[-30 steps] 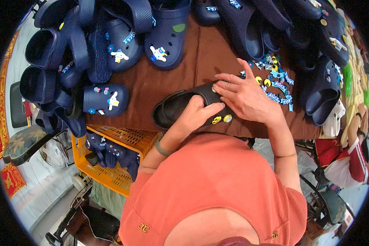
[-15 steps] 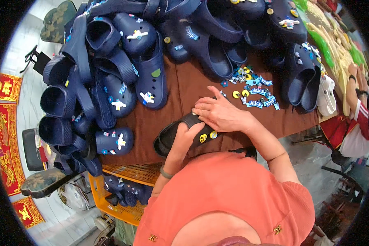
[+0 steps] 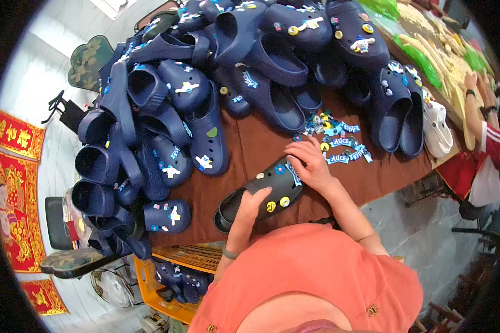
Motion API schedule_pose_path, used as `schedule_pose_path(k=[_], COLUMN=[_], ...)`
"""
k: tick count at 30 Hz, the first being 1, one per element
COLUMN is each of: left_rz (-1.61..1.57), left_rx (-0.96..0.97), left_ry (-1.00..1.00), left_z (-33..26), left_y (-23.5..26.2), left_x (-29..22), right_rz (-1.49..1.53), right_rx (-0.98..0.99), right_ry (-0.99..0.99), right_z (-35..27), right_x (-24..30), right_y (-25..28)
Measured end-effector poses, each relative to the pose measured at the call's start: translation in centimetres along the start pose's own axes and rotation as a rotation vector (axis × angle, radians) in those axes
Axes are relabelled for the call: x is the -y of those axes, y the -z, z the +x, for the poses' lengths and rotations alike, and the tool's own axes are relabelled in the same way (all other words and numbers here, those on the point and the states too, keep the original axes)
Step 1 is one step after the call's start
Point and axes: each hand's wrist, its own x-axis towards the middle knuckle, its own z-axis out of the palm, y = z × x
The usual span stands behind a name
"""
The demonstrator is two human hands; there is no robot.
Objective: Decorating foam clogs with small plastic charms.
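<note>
A dark clog (image 3: 275,186) lies on the brown cloth in front of me, toe pointing away to the right. My left hand (image 3: 246,217) grips it at the opening, thumb on top and fingers hidden inside. My right hand (image 3: 312,165) is curled over the toe end, its thumb close to a blue banner-shaped charm (image 3: 294,175). Also on the upper are a blue flower charm (image 3: 279,169), a small pale charm (image 3: 260,176) and two yellow round charms (image 3: 271,206). Just beyond my right hand, loose charms (image 3: 339,142) are spread on the cloth.
Navy clogs with charms (image 3: 175,133) are heaped along the left and far side. A white clog (image 3: 438,130) stands at the right edge. An orange crate (image 3: 150,286) with more clogs sits below. Another person's hands (image 3: 475,89) are at far right.
My right hand, earlier laid across the clog's upper, has shifted to the toe, uncovering the banner and flower charms. My left hand keeps its hold. The whole view has shifted slightly.
</note>
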Motion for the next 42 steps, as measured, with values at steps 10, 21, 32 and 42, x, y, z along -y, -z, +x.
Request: schedule_pose_path(k=[10,21,32,42], left_rz=[1.208,0.279,0.134,0.682], left_rx=[0.339,-0.146,0.018,0.620], left_ry=[-0.067,-0.372,-0.512,-0.882], left_z=[-2.0,-1.6,2.6,3.8], left_y=[3.4,1.2,-11.7,-19.0], left_x=[-1.2,-9.3,-9.5,-8.7], right_rz=[0.113,0.294,0.458,0.387], right_rx=[-0.115,-0.273,0.004,-0.361], right_ry=[-0.042,-0.243,0.179,-0.183], right_z=[-0.4,-0.6,-1.1,-4.6], right_x=[-0.5,-0.7,3.2,1.4], right_y=[-0.2,0.6,3.3,7.4])
